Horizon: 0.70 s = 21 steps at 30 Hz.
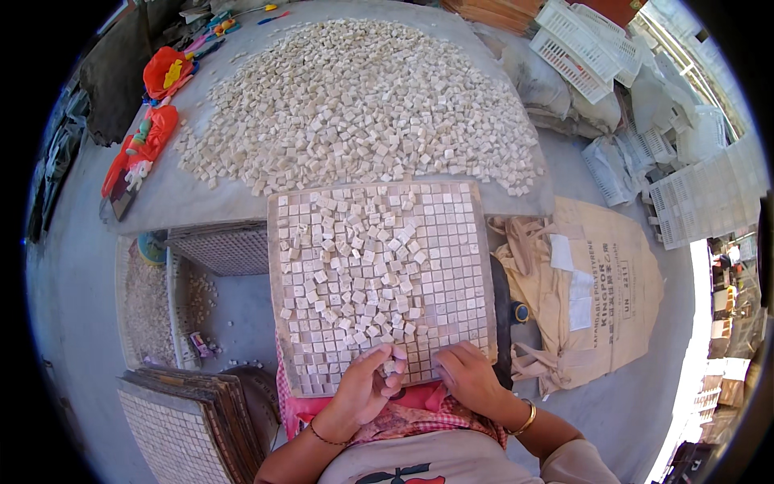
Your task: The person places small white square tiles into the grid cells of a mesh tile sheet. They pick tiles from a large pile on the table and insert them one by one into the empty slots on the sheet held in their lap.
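Note:
A square grid tray (284,365) rests in front of me, many of its cells filled with small pale stone tiles (455,266). More loose tiles (367,274) lie heaped across its middle and left. My left hand (367,387) is curled over the tray's near edge, with small stone tiles showing between its fingers. To the right of it, my right hand (468,377) has its fingers bent together, tips down at the grid near the lower right corner. Whatever those fingertips hold is hidden.
A large heap of loose tiles (363,105) covers the table beyond the tray. Stacked tiled trays (173,427) stand at lower left, near a bin of tiles (147,306). Rightward lie a beige sack (621,282) and white plastic baskets (572,48). Red bags (149,141) lie far left.

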Tool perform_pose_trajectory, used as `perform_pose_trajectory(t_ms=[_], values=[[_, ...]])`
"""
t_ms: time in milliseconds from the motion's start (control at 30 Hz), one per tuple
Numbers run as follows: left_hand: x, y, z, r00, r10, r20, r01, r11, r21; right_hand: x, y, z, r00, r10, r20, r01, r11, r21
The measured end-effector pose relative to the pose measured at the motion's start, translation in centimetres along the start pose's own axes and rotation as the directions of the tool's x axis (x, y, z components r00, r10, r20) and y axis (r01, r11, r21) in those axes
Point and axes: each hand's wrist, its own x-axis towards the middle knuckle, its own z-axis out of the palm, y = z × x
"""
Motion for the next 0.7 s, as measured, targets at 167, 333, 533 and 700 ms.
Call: perform_pose_trajectory(t_ms=[167,333,533,700], values=[[0.1,0.0,-0.5,0.999,-0.001,0.041,-0.003,0.994,0.106,0.2,-0.3,-0.4,0.997,0.03,0.069,-0.027,0.999,-0.037],[0.1,-1.0,1.3,0.999,-0.042,0.002,0.041,0.986,0.16,1.5,-2.0,-4.2,0.984,0.171,0.04,-0.175,0.94,0.294],[0.4,-1.5,1.8,0.978,-0.203,0.053,0.193,0.969,0.155,1.3,-2.5,-5.8,0.965,0.257,0.05,-0.254,0.87,0.423],[0.4,-0.7,-0.6,0.964,-0.203,0.169,0.192,0.978,0.079,-1.8,0.5,-1.8,0.991,0.13,0.033,-0.132,0.989,0.061]])
